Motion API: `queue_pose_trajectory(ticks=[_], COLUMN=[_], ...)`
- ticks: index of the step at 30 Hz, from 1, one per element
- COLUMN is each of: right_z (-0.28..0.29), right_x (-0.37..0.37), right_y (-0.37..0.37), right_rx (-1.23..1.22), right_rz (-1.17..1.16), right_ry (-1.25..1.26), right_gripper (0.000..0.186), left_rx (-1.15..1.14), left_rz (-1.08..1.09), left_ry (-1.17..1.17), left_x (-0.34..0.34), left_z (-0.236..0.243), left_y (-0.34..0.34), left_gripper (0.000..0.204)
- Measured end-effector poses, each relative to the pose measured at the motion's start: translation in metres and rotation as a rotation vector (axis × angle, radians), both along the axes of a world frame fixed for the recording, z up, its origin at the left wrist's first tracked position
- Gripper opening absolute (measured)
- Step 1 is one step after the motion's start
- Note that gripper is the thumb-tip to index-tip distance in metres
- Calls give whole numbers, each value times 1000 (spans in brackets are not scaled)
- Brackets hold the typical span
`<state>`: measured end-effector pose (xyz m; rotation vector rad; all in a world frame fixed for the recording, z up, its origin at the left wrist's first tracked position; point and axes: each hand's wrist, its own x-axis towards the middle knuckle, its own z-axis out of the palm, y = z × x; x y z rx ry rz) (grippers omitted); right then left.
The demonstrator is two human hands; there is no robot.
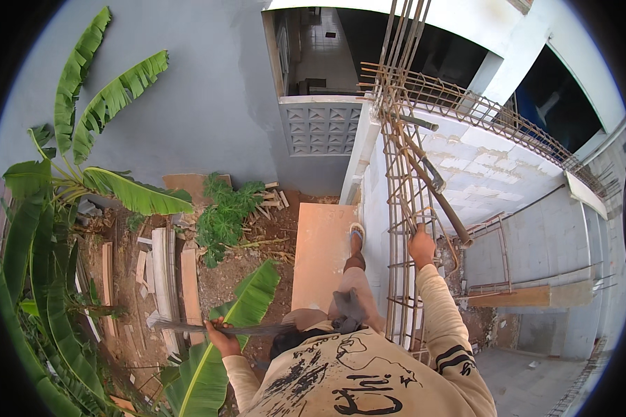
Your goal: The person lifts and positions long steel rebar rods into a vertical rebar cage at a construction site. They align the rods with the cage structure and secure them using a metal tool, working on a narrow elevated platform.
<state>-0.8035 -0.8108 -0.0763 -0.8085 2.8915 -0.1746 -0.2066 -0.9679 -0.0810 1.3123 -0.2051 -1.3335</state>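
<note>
My left hand is closed round a bundle of thin dark wires, which stick out past both sides of the fist. It is held out beside my body, over a broad banana leaf. On the other side, my right hand grips the edge of a rusty rebar cage that runs along the top of a light block wall. Whether a small tool is also in that hand, I cannot tell. Just beyond it, a brown pole and a dark pipe lie across the cage.
My sandalled foot stands on an orange-brown board beside the wall. Lower ground at left holds banana plants and loose planks. Right of the wall is a deep drop with a wooden plank. Upright bars rise ahead.
</note>
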Motion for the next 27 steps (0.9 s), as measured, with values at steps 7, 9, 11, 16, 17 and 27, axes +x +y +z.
queue_pose_trajectory(ticks=[7,9,11,16,17,27], right_z=[7,10,15,15,12,8], right_x=[14,20,26,32,32,61], right_y=[1,1,0,8,11,29], right_rx=[-36,-49,-35,-120,-142,-350], right_rz=[-25,-8,-41,-56,-63,-146], right_ry=[-81,-61,-125,-203,-236,-397], right_gripper=[43,41,42,42,42,60], left_rx=[-449,-672,-785,-1008,-1017,-1208], left_rz=[-598,-924,-1194,-1469,-1483,-1357], left_ry=[36,72,-72,-236,-240,-431], left_x=[-250,-351,-456,-670,-704,-967], left_z=[83,123,169,266,282,348], left_y=[-160,-205,-243,-322,-341,-485], left_gripper=[30,28,30,39,40,47])
